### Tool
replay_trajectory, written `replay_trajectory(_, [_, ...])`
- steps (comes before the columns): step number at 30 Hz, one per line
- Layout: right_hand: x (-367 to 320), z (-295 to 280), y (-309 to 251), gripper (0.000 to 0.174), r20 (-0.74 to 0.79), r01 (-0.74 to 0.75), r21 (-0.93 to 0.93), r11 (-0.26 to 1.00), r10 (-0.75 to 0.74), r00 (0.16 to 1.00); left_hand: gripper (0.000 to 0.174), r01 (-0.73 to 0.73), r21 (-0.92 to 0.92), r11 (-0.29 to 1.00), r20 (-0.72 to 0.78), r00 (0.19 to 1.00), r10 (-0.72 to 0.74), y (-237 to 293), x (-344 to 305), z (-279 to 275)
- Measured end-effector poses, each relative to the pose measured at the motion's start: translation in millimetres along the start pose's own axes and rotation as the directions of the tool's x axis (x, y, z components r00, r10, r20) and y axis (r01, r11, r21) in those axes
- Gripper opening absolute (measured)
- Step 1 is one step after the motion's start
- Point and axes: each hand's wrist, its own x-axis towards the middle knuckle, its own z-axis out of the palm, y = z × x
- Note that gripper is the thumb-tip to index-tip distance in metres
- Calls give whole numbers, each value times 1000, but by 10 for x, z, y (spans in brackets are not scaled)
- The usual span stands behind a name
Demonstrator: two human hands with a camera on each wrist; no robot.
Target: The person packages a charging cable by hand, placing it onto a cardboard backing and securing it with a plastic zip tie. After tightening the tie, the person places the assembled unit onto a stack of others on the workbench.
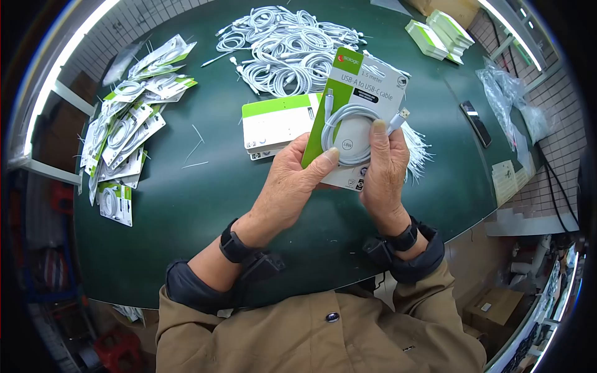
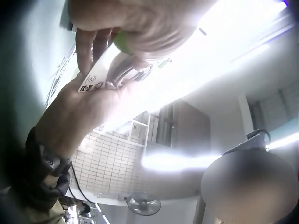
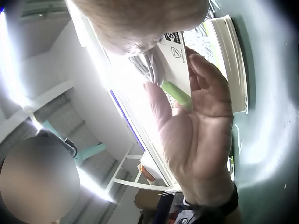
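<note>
Both hands hold up a green and white cable packaging card [image 1: 384, 93], printed for a USB-A to USB-C cable. A coiled white USB cable [image 1: 328, 132] lies on its front, one plug at the upper left and the USB-A plug [image 1: 399, 118] at the right. My left hand [image 1: 286, 184] grips the lower left edge, thumb on the front against the coil. My right hand [image 1: 387, 171] grips the right side, its thumb on the cable near the USB-A plug. In the right wrist view the left fingers [image 3: 212, 86] lie behind the card.
Behind the card are a stack of cards [image 1: 273, 127], a heap of coiled cables [image 1: 292, 53] and a bundle of thin white strips [image 1: 419, 152]. Carded cables [image 1: 124, 133] pile up at left. Boxed cards [image 1: 438, 38], a phone [image 1: 476, 123] and plastic bags [image 1: 513, 99] lie at right.
</note>
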Motion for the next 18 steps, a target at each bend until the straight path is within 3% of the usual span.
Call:
replay_trajectory(1, [-5,5,-6,37,-3,-19,22,1000,19,1000,41,38,-75,996,-1,999,-38,1,-13,33])
replay_trajectory(4, [-16,20,7,38,-16,-57,66,996,59,998,40,-8,-72,997,-13,1000,7,-86,-5,-2])
replay_trajectory(7, [-36,57,6,37,-16,-82,102,991,84,996,38,-148,-31,989,-61,987,145,-184,1,-4])
replay_trajectory(12, [-41,95,18,37,5,-83,145,986,83,997,38,-176,-76,981,-111,980,167,-212,-30,23])
replay_trajectory(15, [-19,87,22,40,46,-53,101,993,49,998,45,-201,20,979,-121,972,202,-108,15,-89])
replay_trajectory(18, [61,-64,-25,46,74,39,-59,997,-35,997,61,-348,357,867,-122,903,413,262,69,-190])
